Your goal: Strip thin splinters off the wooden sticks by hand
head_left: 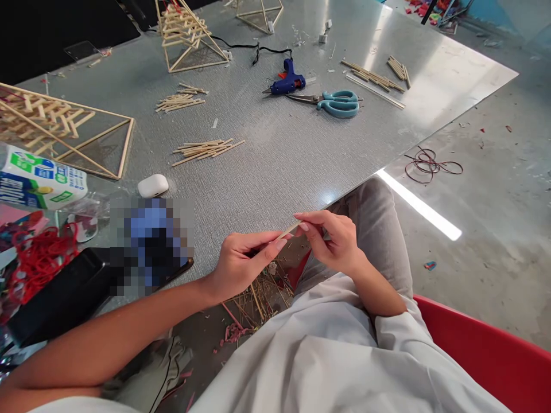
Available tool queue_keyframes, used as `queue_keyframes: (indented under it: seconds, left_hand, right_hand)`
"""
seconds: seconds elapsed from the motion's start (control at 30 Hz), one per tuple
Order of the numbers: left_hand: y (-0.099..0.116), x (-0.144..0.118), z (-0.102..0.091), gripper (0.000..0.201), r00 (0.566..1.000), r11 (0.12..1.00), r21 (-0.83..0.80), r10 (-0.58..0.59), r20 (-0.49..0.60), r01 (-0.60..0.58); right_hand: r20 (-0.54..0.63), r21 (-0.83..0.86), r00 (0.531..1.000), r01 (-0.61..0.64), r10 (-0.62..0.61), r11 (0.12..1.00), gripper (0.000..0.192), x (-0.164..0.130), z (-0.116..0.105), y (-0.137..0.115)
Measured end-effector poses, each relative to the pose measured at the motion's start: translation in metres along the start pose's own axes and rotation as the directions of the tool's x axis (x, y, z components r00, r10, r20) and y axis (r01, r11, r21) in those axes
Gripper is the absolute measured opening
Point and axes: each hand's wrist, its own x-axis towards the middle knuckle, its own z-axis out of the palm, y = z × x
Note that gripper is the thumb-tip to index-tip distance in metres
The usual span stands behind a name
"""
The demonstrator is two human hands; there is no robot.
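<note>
A thin wooden stick (pixel 289 230) is pinched between my two hands just above my lap, at the near edge of the grey metal table (pixel 275 155). My left hand (pixel 243 265) grips its near end with thumb and fingers. My right hand (pixel 333 241) pinches its far end with its fingertips. Below my hands, a heap of stick offcuts (pixel 258 298) lies on the floor.
On the table lie stick bundles (pixel 206 150), a blue glue gun (pixel 287 82), teal scissors (pixel 338 103), stick-frame pyramids (pixel 64 132), a white case (pixel 152 185) and a carton (pixel 38 183). A black phone (pixel 64 295), red bands (pixel 41 258), dark rubber bands on the floor (pixel 430 165), red chair (pixel 482 350).
</note>
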Motion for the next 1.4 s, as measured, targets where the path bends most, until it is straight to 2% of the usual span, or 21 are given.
queue_keyframes:
  seconds: [0.27,0.37,0.47,0.6,0.73,0.93,1.1,1.4]
  left_hand:
    - [0.001,0.000,0.001,0.037,1.000,1.000,0.021,-0.016,-0.007,0.016]
    - [-0.003,-0.002,0.001,0.038,1.000,1.000,0.006,-0.012,-0.004,0.012]
    - [-0.006,-0.003,0.001,0.043,0.999,0.998,-0.028,-0.051,-0.014,0.050]
    - [-0.006,-0.003,0.000,0.046,0.998,0.997,-0.051,-0.054,-0.015,0.053]
    - [-0.004,-0.002,0.001,0.047,0.997,0.997,-0.045,-0.068,-0.020,0.067]
    - [-0.002,-0.001,0.002,0.042,0.995,0.995,-0.008,-0.100,-0.026,0.100]
    - [-0.002,-0.001,0.002,0.038,0.997,0.997,0.002,-0.080,-0.020,0.081]
    - [-0.001,0.000,0.002,0.036,0.998,0.997,-0.032,-0.069,-0.010,0.069]
  right_hand:
    - [0.015,-0.126,1.000,-0.025,0.027,0.992,0.019,-0.006,0.003,0.003]
    - [-0.041,-0.169,0.997,-0.068,0.062,0.983,0.019,-0.006,0.006,0.005]
    - [-0.089,-0.109,0.991,-0.108,0.099,0.988,0.017,-0.003,0.004,0.004]
    - [-0.068,0.019,0.998,-0.007,0.008,1.000,0.013,0.002,-0.003,0.003]
    - [-0.060,-0.053,0.996,0.067,-0.070,0.996,0.013,0.004,-0.005,0.003]
    - [-0.086,-0.103,0.995,0.046,-0.055,0.994,0.012,0.004,0.000,0.003]
    - [-0.076,-0.084,0.997,0.016,-0.022,0.996,0.015,0.000,0.003,0.004]
    - [0.000,-0.062,1.000,0.024,-0.024,0.998,0.017,-0.003,0.006,0.014]
